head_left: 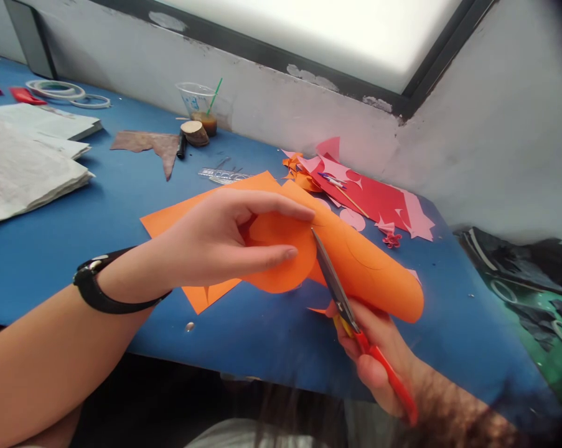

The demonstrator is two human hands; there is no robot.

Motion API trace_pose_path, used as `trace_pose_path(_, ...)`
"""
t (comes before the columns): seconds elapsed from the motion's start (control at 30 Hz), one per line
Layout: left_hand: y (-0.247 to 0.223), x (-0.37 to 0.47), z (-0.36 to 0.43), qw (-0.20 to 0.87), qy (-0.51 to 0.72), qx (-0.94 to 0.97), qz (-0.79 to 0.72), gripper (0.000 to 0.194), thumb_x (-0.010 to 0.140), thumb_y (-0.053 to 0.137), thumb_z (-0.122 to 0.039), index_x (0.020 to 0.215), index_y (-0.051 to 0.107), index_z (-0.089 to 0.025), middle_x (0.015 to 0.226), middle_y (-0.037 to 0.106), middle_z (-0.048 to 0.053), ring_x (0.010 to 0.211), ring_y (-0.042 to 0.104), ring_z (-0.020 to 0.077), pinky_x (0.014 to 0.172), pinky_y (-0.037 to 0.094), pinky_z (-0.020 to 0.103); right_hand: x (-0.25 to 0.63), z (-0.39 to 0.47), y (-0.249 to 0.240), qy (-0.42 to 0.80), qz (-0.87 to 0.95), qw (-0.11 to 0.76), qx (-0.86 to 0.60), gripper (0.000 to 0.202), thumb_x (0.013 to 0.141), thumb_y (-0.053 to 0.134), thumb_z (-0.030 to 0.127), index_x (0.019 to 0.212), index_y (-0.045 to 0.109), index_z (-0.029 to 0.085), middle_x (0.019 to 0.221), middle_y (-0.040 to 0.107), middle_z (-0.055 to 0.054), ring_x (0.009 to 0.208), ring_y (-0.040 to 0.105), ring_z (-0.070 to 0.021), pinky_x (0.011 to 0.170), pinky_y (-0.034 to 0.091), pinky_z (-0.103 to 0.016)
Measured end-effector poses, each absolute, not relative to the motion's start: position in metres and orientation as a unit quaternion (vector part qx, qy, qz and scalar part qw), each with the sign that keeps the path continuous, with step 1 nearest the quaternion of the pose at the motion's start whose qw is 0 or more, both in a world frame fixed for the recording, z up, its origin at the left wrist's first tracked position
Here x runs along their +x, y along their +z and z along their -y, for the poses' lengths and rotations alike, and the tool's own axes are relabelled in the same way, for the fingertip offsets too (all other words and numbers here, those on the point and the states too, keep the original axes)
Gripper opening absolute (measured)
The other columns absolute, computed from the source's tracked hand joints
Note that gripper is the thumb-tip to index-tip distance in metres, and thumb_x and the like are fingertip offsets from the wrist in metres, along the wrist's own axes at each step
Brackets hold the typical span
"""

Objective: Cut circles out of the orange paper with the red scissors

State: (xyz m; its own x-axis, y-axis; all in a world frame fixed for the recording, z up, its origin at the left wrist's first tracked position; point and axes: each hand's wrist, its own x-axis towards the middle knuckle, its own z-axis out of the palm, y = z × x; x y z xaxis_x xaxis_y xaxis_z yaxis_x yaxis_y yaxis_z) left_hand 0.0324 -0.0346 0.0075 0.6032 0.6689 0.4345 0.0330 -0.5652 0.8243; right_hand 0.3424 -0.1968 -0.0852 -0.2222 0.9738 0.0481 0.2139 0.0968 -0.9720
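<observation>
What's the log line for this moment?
left hand: holding orange paper | right hand: gripping red-handled scissors, blades at paper | iced-drink cup: against wall

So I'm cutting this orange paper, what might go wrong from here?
The tip of the scissors is very near the fingers of your left hand, so a slip might nick them.
The orange paper curls over beside the blades, so the cut could wander off line.
The rounded piece under your left thumb might get clipped too.
</observation>
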Motion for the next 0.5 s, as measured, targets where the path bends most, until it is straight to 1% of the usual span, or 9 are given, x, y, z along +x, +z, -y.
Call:
trace_pose_path(0.03,0.0077,0.0321,0.0346,0.412,0.386,0.795,-0.221,0.037,0.102,0.096,-0.023,0.139,0.095,-0.027,0.136,0.097,0.005,0.130,0.092,0.0323,0.116,0.079,0.041,0.3416,0.1967,-0.0836,0.488,0.602,0.409,-0.482,0.087,0.079,0.094,0.105,0.125,0.088,0.031,0.074,0.052,0.005,0.059,0.040,-0.0158,0.043,0.027,-0.029)
trace_pose_path(0.1,0.0076,0.0310,0.0343,0.415,0.385,0.795,-0.219,0.037,0.102,0.096,-0.024,0.138,0.096,-0.028,0.135,0.097,0.005,0.129,0.093,0.0339,0.116,0.079,0.043,0.3394,0.1970,-0.0801,0.529,0.550,0.419,-0.493,0.092,0.066,0.104,0.103,0.119,0.091,0.030,0.074,0.054,0.005,0.059,0.040,-0.0147,0.044,0.025,-0.028)
trace_pose_path(0.17,0.0072,0.0299,0.0336,0.412,0.384,0.796,-0.221,0.036,0.102,0.097,-0.026,0.138,0.096,-0.029,0.133,0.097,0.004,0.127,0.093,0.0344,0.115,0.080,0.044,0.3372,0.1976,-0.0774,0.541,0.519,0.420,-0.511,0.097,0.054,0.110,0.102,0.115,0.094,0.028,0.073,0.057,0.006,0.059,0.041,-0.0142,0.045,0.026,-0.029)
trace_pose_path(0.23,0.0067,0.0293,0.0327,0.404,0.380,0.800,-0.228,0.037,0.102,0.097,-0.028,0.138,0.096,-0.029,0.132,0.097,0.005,0.124,0.093,0.0344,0.111,0.080,0.043,0.3359,0.1983,-0.0762,0.548,0.510,0.420,-0.514,0.103,0.047,0.110,0.103,0.114,0.095,0.027,0.070,0.055,0.006,0.058,0.041,-0.0141,0.046,0.027,-0.029)
trace_pose_path(0.27,0.0065,0.0293,0.0324,0.400,0.379,0.802,-0.230,0.037,0.102,0.097,-0.030,0.139,0.096,-0.029,0.131,0.097,0.005,0.122,0.093,0.0342,0.109,0.081,0.043,0.3359,0.1987,-0.0761,0.546,0.509,0.424,-0.513,0.104,0.046,0.109,0.105,0.114,0.094,0.026,0.069,0.054,0.007,0.058,0.040,-0.0141,0.047,0.026,-0.029)
trace_pose_path(0.3,0.0064,0.0293,0.0321,0.397,0.378,0.804,-0.232,0.038,0.102,0.097,-0.031,0.140,0.097,-0.029,0.131,0.097,0.005,0.121,0.093,0.0341,0.106,0.081,0.042,0.3362,0.1991,-0.0764,0.544,0.513,0.424,-0.511,0.103,0.049,0.108,0.105,0.114,0.094,0.026,0.069,0.053,0.007,0.059,0.040,-0.0143,0.049,0.026,-0.030)
trace_pose_path(0.33,0.0064,0.0294,0.0320,0.395,0.376,0.805,-0.233,0.038,0.102,0.097,-0.032,0.140,0.096,-0.030,0.131,0.097,0.005,0.119,0.093,0.0339,0.103,0.081,0.041,0.3370,0.1996,-0.0770,0.542,0.523,0.420,-0.506,0.100,0.054,0.108,0.104,0.116,0.093,0.027,0.070,0.053,0.007,0.061,0.039,-0.0145,0.050,0.027,-0.029)
trace_pose_path(0.43,0.0069,0.0291,0.0326,0.392,0.377,0.807,-0.232,0.040,0.103,0.096,-0.031,0.143,0.096,-0.029,0.132,0.097,0.005,0.116,0.093,0.0316,0.095,0.080,0.037,0.3406,0.2009,-0.0794,0.528,0.569,0.407,-0.481,0.084,0.078,0.104,0.095,0.126,0.088,0.029,0.075,0.052,0.007,0.062,0.038,-0.0147,0.049,0.027,-0.029)
trace_pose_path(0.5,0.0068,0.0288,0.0330,0.391,0.383,0.807,-0.224,0.040,0.103,0.095,-0.027,0.143,0.096,-0.028,0.132,0.097,0.004,0.117,0.093,0.0289,0.095,0.079,0.034,0.3427,0.2012,-0.0813,0.524,0.589,0.409,-0.459,0.079,0.084,0.100,0.093,0.129,0.086,0.029,0.073,0.049,0.008,0.059,0.036,-0.0138,0.047,0.025,-0.028)
